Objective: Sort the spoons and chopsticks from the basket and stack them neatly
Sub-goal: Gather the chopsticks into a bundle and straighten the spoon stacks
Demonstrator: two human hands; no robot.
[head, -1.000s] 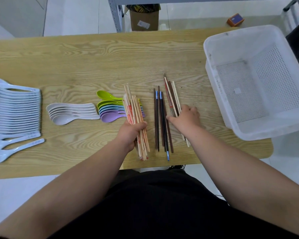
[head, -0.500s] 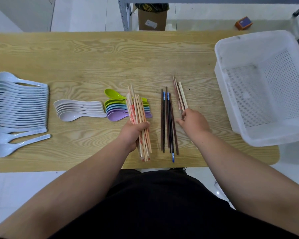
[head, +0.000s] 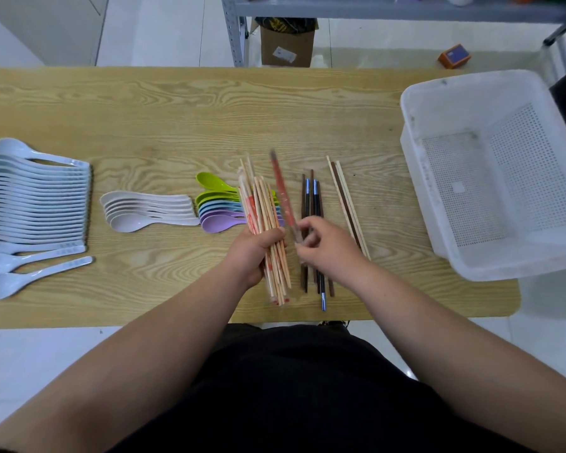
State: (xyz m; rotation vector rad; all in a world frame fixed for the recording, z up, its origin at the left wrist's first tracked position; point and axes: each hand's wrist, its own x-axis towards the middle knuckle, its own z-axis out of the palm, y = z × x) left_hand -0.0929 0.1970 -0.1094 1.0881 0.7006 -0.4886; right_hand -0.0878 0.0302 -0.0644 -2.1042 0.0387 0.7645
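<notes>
The left hand (head: 252,253) is wrapped around a bundle of pale chopsticks (head: 262,207), held tilted over the table (head: 177,119) beside the coloured spoons (head: 216,204). The right hand (head: 327,246) pinches a blurred red-printed chopstick (head: 283,191) by its near end, just right of the bundle. To do this well, lay it parallel against the bundle, loosen the left grip only enough to admit it, then tap the near ends level so nothing fans out.

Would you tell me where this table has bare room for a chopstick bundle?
Free: the far half of the light wooden table, and the strip between three loose chopsticks and the white plastic basket. Crowded: the near row of spoons and dark chopsticks.
</notes>
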